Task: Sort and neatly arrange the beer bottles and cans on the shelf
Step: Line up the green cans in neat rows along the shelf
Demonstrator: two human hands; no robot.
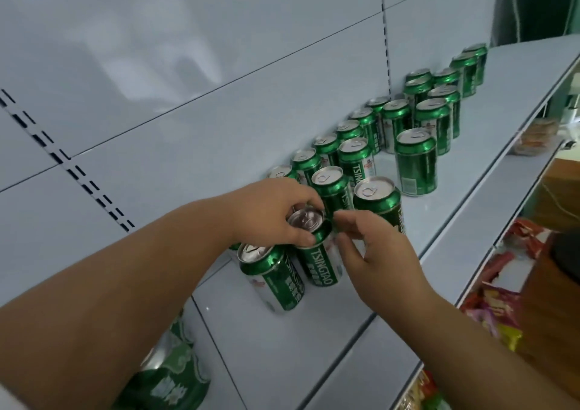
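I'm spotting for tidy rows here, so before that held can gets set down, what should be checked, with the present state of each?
1. Grip: left hand holds the held can by its top rim: ok.
2. Right hand free to steady: open beside the can, ok.
3. Held can upright: it leans: not ok.
4. Neighbour can on its left close, perhaps touching: cannot tell.
5. Label faces front: TSINGTAO lettering shows: ok.
6. Rows behind straight: front can stands alone out of line on the shelf: not ok.
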